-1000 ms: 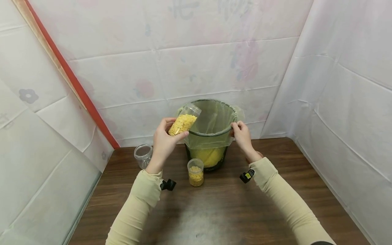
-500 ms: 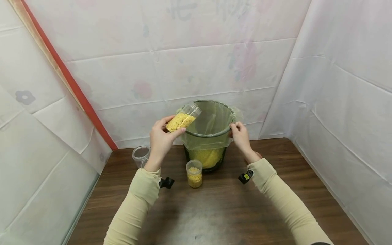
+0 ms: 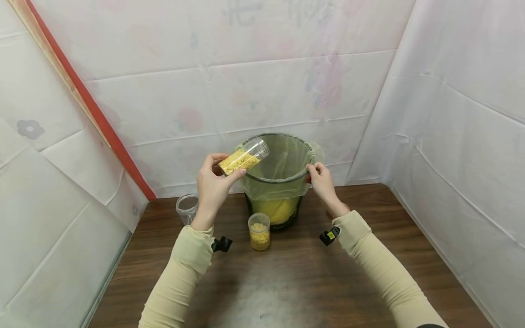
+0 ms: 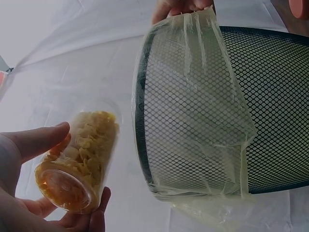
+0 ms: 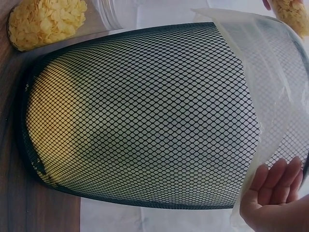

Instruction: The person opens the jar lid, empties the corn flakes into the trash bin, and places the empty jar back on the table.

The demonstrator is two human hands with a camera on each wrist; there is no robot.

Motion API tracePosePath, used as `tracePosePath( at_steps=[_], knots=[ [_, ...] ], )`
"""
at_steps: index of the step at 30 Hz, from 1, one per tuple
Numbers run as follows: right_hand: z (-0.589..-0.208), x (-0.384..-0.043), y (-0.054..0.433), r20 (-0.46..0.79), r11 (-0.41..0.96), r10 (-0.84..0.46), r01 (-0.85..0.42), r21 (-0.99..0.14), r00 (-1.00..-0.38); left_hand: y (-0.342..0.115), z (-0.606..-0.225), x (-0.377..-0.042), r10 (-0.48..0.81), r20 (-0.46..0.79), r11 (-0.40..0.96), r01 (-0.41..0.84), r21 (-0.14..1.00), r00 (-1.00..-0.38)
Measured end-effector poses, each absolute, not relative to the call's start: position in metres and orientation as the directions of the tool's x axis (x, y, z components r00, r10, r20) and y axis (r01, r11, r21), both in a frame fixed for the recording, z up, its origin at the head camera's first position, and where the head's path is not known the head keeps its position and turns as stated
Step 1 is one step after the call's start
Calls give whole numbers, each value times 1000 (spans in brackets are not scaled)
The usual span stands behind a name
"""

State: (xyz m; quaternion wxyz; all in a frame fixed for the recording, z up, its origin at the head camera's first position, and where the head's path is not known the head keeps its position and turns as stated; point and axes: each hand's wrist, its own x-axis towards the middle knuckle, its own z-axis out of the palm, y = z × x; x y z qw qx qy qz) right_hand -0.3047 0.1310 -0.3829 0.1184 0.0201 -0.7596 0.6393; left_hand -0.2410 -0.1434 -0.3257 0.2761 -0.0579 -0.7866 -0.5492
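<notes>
My left hand (image 3: 213, 186) holds a clear plastic jar (image 3: 241, 159), part-filled with yellow flakes, between thumb and fingers. The jar tilts with its mouth up and to the right, above the near left rim of a black mesh wastebasket (image 3: 274, 181). A thin, pale translucent bin liner (image 4: 193, 96) folds over that rim. At the basket's right side, my right hand (image 3: 323, 183) grips the rim and liner with curled fingers. Yellow material (image 5: 53, 111) shows through the mesh at the basket's bottom. A second clear jar (image 3: 259, 233), with yellow pieces inside, stands before the basket.
Left of the basket stands a clear jar (image 3: 187, 206), partly hidden by my left wrist. A reddish-brown round object (image 3: 343, 208) peeks out behind my right wrist. White patterned sheets (image 3: 221, 100) enclose the wooden table (image 3: 295, 282) at the back and sides.
The jar in my left hand has tipped further towards horizontal, and its flakes have slid towards the mouth. My right hand stays on the basket's rim.
</notes>
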Motion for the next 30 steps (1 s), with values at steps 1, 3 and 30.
tracePosePath(
  at_steps=[1,3,30],
  knots=[
    [-383,-305,131,207,182,119,-184,-966,-971,-143,-326,-241,-213,499,393,394,831,-840],
    [-383,-304,132,205,175,118,-183,-967,-972,-143,-325,-241,-218,500,397,392,830,-838],
    [-377,-299,132,145,107,60,-138,-985,-988,-146,-322,-245,-227,527,438,398,806,-819]
  ],
)
